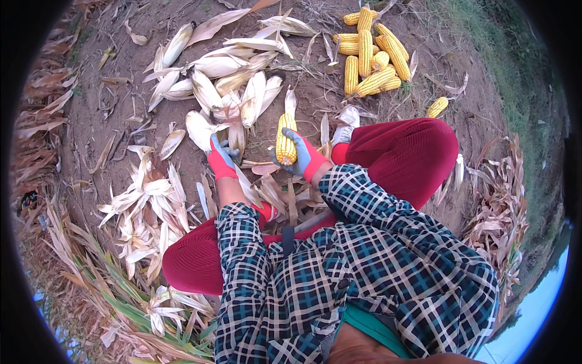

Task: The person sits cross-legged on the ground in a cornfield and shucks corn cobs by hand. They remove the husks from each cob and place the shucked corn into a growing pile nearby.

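My right hand, in a grey-palmed glove with a red cuff, grips a bare yellow corn cob. A strip of pale husk still hangs from the cob's far end. My left hand, gloved the same way, has a broad whitish corn husk at its thumb side and appears to hold it loosely; its other fingers are partly curled. Just beyond the left hand lies a heap of unhusked corn ears in dry, pale husks.
Husked yellow cobs are piled at the far right, and a single cob lies apart on the soil. Stripped husks are heaped at the left. Dry stalks border the near left. My bent knees flank the work.
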The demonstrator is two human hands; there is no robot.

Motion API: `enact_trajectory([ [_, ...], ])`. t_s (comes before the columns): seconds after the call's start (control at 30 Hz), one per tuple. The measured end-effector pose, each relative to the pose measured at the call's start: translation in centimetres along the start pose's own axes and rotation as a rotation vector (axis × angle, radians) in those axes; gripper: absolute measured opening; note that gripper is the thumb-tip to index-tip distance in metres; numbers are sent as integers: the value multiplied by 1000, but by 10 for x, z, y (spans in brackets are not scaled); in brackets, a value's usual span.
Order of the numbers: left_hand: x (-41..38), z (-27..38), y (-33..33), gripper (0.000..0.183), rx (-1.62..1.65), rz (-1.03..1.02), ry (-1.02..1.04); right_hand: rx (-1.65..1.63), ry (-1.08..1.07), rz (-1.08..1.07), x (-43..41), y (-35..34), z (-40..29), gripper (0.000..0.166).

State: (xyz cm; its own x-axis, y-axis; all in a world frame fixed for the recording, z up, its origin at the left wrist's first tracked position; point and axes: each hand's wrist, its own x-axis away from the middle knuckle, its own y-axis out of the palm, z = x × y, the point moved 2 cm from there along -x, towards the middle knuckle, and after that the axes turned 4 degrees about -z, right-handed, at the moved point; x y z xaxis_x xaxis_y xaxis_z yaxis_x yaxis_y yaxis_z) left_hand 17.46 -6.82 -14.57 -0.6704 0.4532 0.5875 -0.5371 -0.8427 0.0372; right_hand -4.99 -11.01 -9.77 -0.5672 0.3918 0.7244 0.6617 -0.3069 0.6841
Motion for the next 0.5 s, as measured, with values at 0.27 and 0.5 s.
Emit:
enact_trajectory([
  [0.27, 70, 46, 12, 53, 49, -4, 105, -256, -476, -126, -14, -9, -112, 34],
  [0.5, 136, 51, 22, 43, 111, -241, 165, -140, -945, -177, 26, 12, -147, 28],
])
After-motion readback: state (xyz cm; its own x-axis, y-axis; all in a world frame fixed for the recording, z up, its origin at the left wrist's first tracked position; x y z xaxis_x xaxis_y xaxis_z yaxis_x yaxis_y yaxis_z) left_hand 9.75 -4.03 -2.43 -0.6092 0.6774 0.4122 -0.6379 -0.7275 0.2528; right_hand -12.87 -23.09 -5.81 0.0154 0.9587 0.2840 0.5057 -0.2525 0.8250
